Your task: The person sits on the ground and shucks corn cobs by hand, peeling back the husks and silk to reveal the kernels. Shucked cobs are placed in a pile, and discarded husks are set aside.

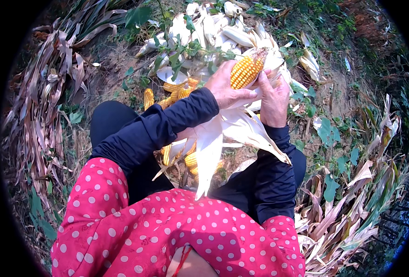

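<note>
A yellow ear of corn (247,71) is held between my two hands, its kernels bare and its tip pointing away to the upper right. My left hand (227,85) wraps the ear's left side, thumb across its lower end. On the right side, my right hand (275,95) pinches the ear and husk with thumb and fingers. Pale husk leaves (209,142) hang from the ear's base toward my lap, and one strip (256,133) lies over my right forearm. More husk (273,60) stands behind the ear's tip.
A heap of corn ears in pale husks (208,31) lies ahead, with a green vine (190,48) across it. Husked yellow ears (176,91) rest on the ground near my left knee; others (192,161) lie between my legs. Dry corn stalks (34,114) line the left, more stalks (343,207) the right.
</note>
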Demonstrator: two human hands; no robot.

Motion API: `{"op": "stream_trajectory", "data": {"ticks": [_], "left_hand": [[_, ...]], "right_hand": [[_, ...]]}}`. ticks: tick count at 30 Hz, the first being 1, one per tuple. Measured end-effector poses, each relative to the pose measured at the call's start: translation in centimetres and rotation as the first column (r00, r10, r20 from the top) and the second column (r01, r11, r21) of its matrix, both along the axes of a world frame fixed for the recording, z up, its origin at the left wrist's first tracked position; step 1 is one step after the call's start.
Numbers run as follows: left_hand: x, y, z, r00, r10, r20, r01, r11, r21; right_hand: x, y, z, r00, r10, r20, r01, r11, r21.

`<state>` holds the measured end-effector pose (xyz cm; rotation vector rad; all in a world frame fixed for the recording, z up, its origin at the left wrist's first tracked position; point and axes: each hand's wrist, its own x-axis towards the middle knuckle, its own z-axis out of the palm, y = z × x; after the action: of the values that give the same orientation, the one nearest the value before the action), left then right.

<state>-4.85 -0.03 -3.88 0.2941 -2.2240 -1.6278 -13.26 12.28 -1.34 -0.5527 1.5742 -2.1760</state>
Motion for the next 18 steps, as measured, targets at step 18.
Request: {"op": "stream_trajectory", "data": {"ticks": [18], "left_hand": [[-0.2,-1.0,0.9,0.995,-0.097,0.017,0.078,0.884,0.462]], "right_hand": [[0.0,0.7,0.3,0.98,0.143,0.136,-0.129,0.986,-0.106]]}}
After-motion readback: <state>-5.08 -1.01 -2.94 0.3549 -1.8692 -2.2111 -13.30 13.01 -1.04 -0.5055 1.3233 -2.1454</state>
